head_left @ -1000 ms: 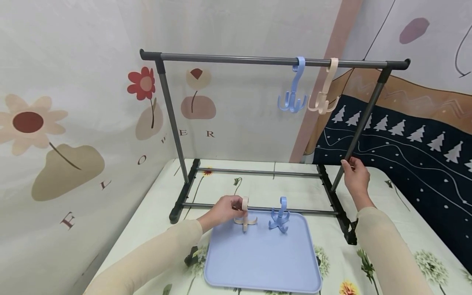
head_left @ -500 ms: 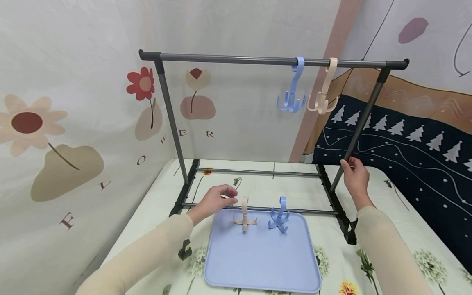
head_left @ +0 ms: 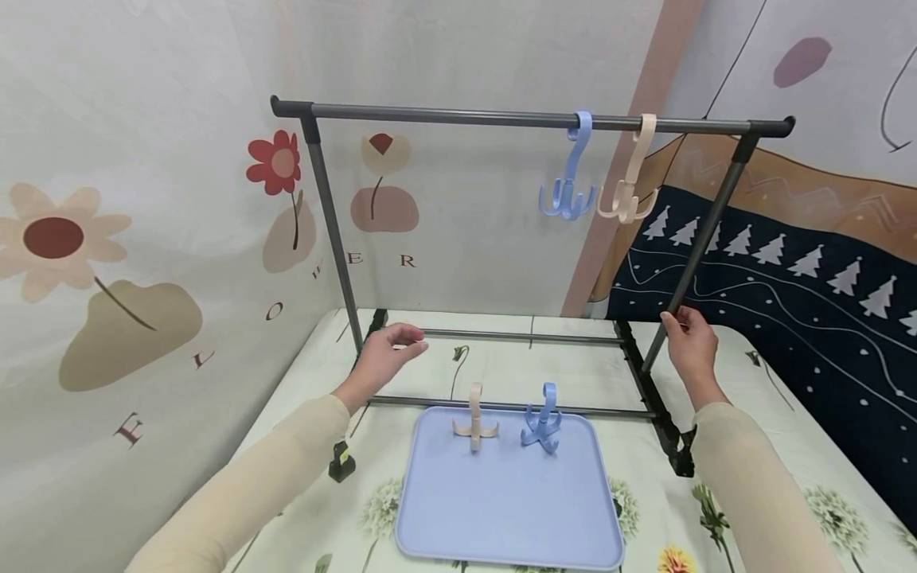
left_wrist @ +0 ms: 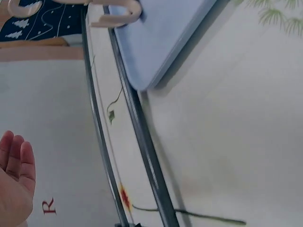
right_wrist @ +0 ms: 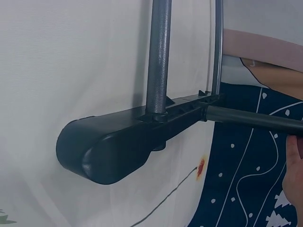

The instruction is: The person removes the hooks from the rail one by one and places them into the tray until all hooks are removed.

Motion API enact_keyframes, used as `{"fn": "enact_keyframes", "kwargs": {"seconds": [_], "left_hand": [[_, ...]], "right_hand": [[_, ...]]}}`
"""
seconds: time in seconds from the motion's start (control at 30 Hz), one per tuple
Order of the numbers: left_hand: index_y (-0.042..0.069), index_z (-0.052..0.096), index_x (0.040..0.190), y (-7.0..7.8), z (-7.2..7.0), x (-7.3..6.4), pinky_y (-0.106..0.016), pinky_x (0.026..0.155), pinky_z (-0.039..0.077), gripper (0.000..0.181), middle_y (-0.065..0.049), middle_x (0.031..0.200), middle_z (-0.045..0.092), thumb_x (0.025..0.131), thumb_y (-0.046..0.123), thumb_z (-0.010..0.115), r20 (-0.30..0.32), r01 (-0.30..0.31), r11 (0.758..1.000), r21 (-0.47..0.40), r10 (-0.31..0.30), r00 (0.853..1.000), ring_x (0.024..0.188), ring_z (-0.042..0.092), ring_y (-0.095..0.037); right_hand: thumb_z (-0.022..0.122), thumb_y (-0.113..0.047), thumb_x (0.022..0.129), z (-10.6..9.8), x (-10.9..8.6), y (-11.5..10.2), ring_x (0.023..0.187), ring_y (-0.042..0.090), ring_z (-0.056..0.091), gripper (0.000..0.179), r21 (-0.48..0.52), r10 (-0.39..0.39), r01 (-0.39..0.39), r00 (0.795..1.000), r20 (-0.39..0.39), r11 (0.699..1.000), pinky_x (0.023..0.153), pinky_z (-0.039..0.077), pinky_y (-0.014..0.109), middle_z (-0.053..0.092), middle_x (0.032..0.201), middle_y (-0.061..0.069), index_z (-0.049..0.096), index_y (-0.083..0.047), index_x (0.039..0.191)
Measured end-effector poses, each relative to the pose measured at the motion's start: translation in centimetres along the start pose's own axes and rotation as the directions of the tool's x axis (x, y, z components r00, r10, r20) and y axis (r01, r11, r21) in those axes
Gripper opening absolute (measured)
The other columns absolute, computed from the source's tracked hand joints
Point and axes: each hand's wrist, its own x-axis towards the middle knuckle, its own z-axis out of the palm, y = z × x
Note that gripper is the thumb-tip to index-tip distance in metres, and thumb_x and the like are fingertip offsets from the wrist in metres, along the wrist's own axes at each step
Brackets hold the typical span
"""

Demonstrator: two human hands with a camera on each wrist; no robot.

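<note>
My left hand (head_left: 383, 358) holds nothing, fingers loosely bent, overlapping the foot of the left post (head_left: 332, 231) of a dark metal rack. In the left wrist view its fingers (left_wrist: 21, 158) show at the left edge. My right hand (head_left: 692, 346) grips the rack's right post (head_left: 705, 231) low down. A beige four-prong hook (head_left: 476, 426) and a blue one (head_left: 542, 422) stand on the blue tray (head_left: 509, 509). On the top bar (head_left: 444, 116) hang another blue hook (head_left: 569, 179) and another beige hook (head_left: 630, 179), both toward the right.
Two lower rods (head_left: 501, 335) join the rack's black feet (head_left: 645, 390); the tray's back edge lies by the front rod. A small black object (head_left: 341, 463) is under the left forearm. Printed cloth (head_left: 179, 119) surrounds the table.
My left hand has let go of the beige hook on the tray and moved left and up toward the left post. The right hand has stayed at its post.
</note>
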Motion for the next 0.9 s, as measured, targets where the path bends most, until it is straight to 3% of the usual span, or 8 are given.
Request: {"fn": "enact_keyframes", "kwargs": {"seconds": [0.2,0.4,0.7,0.9], "left_hand": [[0.009,0.065,0.119,0.2,-2.4,0.5,-0.04,0.089,0.049,0.036,-0.006,0.112,0.066,0.095,0.035,0.068,-0.088,0.029,0.999,-0.037,-0.032,0.996,0.105,0.06,-0.022],[0.009,0.062,0.122,0.1,-4.6,0.9,-0.038,0.087,0.047,0.047,-0.008,0.115,0.064,0.094,0.046,0.065,-0.202,0.041,0.999,-0.022,-0.044,0.978,0.105,0.058,-0.021],[0.009,0.062,0.122,-0.2,-7.9,1.6,-0.034,0.088,0.046,0.05,-0.007,0.117,0.064,0.093,0.05,0.065,-0.348,0.057,0.997,-0.049,-0.071,0.935,0.107,0.057,-0.018],[0.007,0.061,0.124,0.4,-9.5,2.2,-0.034,0.092,0.046,0.049,-0.007,0.118,0.062,0.093,0.044,0.067,-0.432,0.086,0.992,-0.089,-0.116,0.894,0.108,0.057,-0.017]], "right_hand": [[0.046,-0.036,0.105,-0.3,-0.2,-0.3,0.124,0.033,0.053,0.05,-0.003,0.005,-0.005,1.0,0.028,1.0,0.1,0.045,0.046,0.054,0.138,0.019,0.048,-0.001,0.142],[0.047,-0.038,0.105,-0.6,-0.3,-0.4,0.121,0.033,0.056,0.051,-0.025,0.012,-0.011,0.999,0.044,1.0,0.098,0.048,0.044,0.056,0.136,0.019,0.05,-0.002,0.141],[0.049,-0.035,0.104,-1.2,-0.7,-0.7,0.113,0.036,0.06,0.048,-0.119,0.011,-0.005,0.999,0.048,0.993,0.085,0.05,0.04,0.059,0.132,0.022,0.055,0.001,0.135],[0.051,-0.035,0.104,-1.6,-1.4,-0.7,0.095,0.033,0.059,0.045,-0.188,0.003,0.002,1.0,0.026,0.982,0.07,0.045,0.035,0.066,0.112,0.022,0.062,0.004,0.122]]}}
